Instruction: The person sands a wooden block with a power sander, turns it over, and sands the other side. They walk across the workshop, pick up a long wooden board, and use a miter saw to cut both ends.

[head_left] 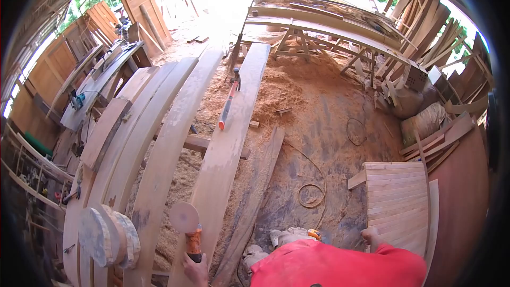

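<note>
My left hand [196, 271] is wrapped round the handle of an orange angle grinder [193, 242] at the bottom. The grinder's round disc [184, 217] points up, over the lower part of a long pale plank [226, 151]. Farther up that plank lies a hammer [229, 103] with an orange and grey handle. At the lower right my right hand [372, 235] is by the left edge of a slatted wooden panel [397, 202]. Its fingers look curled; what they hold, if anything, cannot be made out. A red sleeve covers the right arm.
More long planks [178, 138] lie to the left, with rounded wood pieces [109, 236] on them. A cable [312, 185] coils on the sawdust-covered floor. Behind stands a long workbench [329, 24]. Scrap wood [451, 42] leans at the right. A yellow object [314, 234] is near my feet.
</note>
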`<act>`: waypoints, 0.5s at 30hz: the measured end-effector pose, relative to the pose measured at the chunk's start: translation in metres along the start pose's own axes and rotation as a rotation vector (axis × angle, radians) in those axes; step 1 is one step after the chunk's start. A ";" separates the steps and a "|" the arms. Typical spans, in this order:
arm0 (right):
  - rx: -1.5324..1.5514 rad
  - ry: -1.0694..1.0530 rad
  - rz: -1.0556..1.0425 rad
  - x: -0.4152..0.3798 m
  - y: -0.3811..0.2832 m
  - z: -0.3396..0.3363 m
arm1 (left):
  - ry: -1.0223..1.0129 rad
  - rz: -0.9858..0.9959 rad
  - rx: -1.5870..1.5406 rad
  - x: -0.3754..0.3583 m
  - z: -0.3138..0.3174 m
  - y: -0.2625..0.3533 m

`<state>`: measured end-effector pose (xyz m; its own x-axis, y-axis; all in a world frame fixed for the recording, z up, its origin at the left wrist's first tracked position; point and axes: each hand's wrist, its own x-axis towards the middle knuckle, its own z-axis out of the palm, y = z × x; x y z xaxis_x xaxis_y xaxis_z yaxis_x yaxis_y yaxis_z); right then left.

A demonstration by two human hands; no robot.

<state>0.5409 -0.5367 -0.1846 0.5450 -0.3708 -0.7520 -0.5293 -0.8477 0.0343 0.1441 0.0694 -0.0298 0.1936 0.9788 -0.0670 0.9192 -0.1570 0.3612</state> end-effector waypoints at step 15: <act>0.520 -0.344 0.199 -0.115 0.049 0.061 | -0.235 0.019 0.056 0.010 -0.013 0.018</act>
<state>0.4125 -0.5119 -0.1369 0.2108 -0.2858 -0.9348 -0.8910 -0.4496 -0.0635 0.1584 0.0778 -0.0115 0.2797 0.9192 -0.2772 0.9309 -0.1889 0.3126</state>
